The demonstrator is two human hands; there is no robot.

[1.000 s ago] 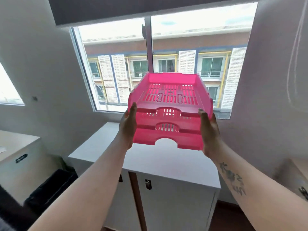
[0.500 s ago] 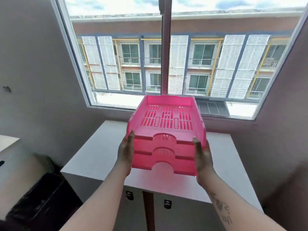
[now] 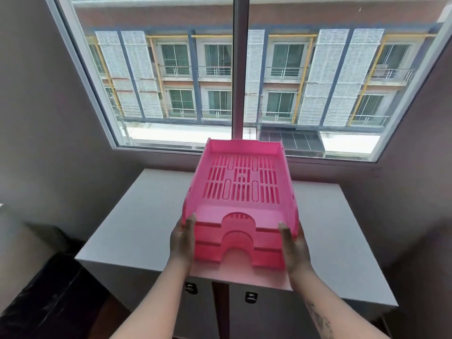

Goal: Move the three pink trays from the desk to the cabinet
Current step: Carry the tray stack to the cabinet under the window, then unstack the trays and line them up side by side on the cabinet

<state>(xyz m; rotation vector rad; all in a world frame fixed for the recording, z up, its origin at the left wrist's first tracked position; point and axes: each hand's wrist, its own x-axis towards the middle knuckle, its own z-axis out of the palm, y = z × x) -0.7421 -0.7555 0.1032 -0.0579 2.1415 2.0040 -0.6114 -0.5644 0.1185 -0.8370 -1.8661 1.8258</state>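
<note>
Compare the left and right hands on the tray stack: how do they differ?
The left hand grips the stack's left front corner; the right hand grips the right front corner. The right forearm carries a tattoo; the left forearm is bare. The left hand's fingertips reach a little higher up the side wall than the right's. Both hands clasp the sides, mirrored, holding the stack low over the cabinet top.

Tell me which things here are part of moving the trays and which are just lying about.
Part of the job:
- stack of pink trays
- white cabinet
- left hand and right hand, gripping the stack's sides

Just lying about:
- window
- black bin, left of the cabinet
</note>
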